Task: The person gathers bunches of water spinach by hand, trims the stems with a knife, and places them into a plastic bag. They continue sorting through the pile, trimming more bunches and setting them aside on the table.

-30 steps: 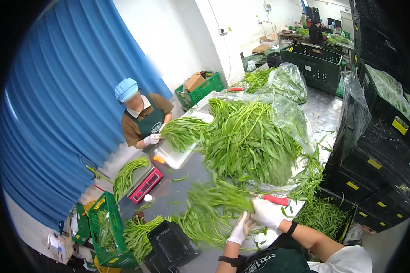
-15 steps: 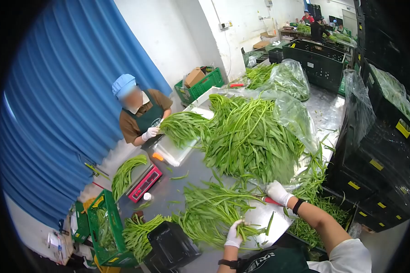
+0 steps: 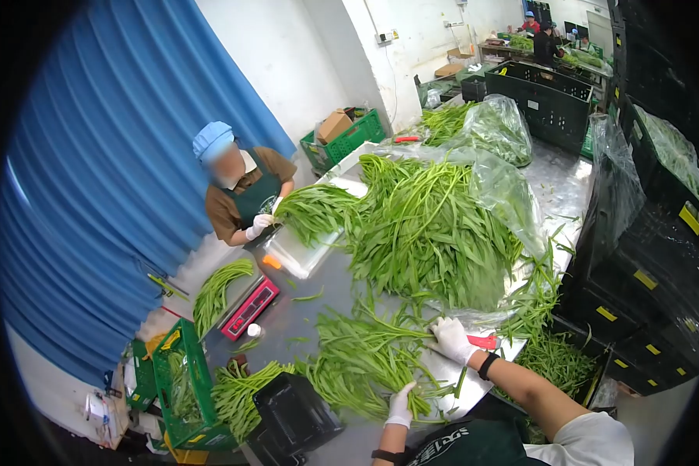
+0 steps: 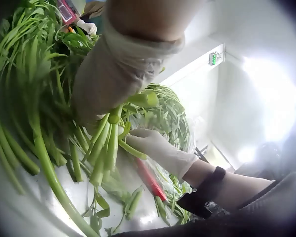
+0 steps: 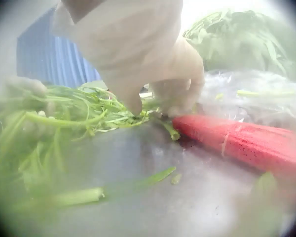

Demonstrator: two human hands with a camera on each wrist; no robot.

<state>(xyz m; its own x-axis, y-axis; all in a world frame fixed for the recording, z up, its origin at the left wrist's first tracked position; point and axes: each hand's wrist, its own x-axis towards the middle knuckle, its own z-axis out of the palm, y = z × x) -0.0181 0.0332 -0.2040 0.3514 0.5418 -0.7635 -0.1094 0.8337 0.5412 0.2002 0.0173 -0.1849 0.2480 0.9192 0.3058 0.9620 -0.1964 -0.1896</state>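
My gloved left hand (image 3: 400, 405) grips a bunch of water spinach (image 4: 106, 148) by its stems near the front edge of the table. In the left wrist view the cut stem ends stick out below the fingers. My gloved right hand (image 3: 452, 340) is farther right and pinches a water spinach stem (image 5: 173, 132), its end poking out under the fingertips. Just beside those fingers a red handle (image 5: 237, 140) lies on the metal tabletop; whatever it belongs to is hidden. Loose water spinach (image 3: 349, 353) spreads left of both hands.
Beyond the hands rises a large heap of greens (image 3: 435, 233), partly under clear plastic (image 3: 509, 194). A black bin (image 3: 295, 412) stands at left, near a red scale (image 3: 250, 309). Another person (image 3: 248, 186) handles greens across the table. Black crates (image 3: 637, 264) are stacked at right.
The hands, together on a blurred bunch a second ago, have parted. My right hand went to the red handle's side, then shifted slightly left onto a stem. My left hand kept its bunch.
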